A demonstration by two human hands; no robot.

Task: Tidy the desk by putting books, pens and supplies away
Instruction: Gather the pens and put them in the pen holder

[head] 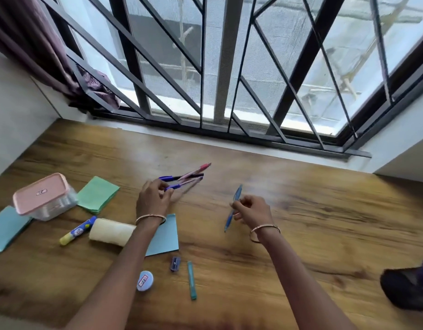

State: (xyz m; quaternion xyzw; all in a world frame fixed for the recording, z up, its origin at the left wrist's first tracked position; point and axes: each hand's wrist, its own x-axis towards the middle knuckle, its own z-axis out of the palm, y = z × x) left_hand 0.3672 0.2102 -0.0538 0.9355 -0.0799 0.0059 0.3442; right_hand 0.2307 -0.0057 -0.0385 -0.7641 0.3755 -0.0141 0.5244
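Near the desk (301,186) edge, a blue pen (233,208) is pinched in the right hand (252,209); several pens (184,178) are clamped in the left hand (153,198).

Window (289,75) with dark diagonal metal grille (144,67) beyond fingertips, along far desk edge. Purple curtain (32,41) bunched far left of fingers, tucked against grille. White wall (13,115) left. Mesh-wrapped scaffolding (363,51) outside, blurred through glass.
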